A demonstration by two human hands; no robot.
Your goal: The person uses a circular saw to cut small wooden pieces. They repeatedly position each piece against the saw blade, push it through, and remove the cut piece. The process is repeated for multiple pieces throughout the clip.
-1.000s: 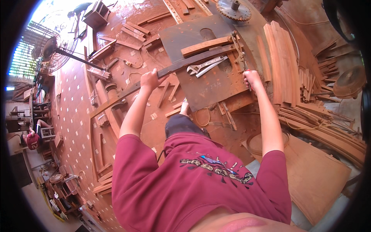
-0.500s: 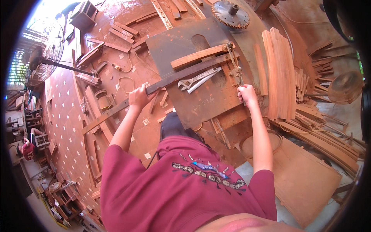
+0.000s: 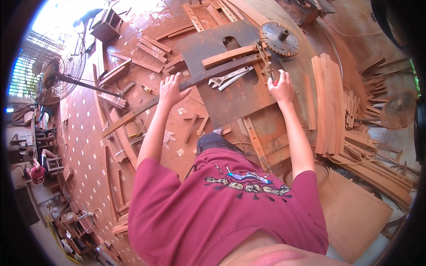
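Note:
My left hand (image 3: 172,89) is open, its fingers spread and thumb out, at the middle of a long dark wooden strip (image 3: 202,77). Whether the palm touches the strip cannot be told. That strip runs from the metal saw table (image 3: 233,106) out past its left edge. At its right end stands a metal clamp (image 3: 266,62) on a lighter wooden piece (image 3: 226,57). My right hand (image 3: 282,88) is loosely closed around the clamp's red-tipped handle (image 3: 275,83). An adjustable wrench (image 3: 217,82) and a silver bar-shaped tool (image 3: 236,80) lie just below the strip.
A toothed circular saw blade (image 3: 279,39) lies behind the clamp. Stacked boards (image 3: 328,106) rise on the right, with a brown panel (image 3: 350,213) below them. Offcuts (image 3: 153,48) litter the tiled floor. A standing fan (image 3: 53,73) and a seated person (image 3: 37,172) are at the left.
My left hand has let go of the strip's edge and spread its fingers. My right hand has moved up with the clamp's handle, which has swung away from its lowered position.

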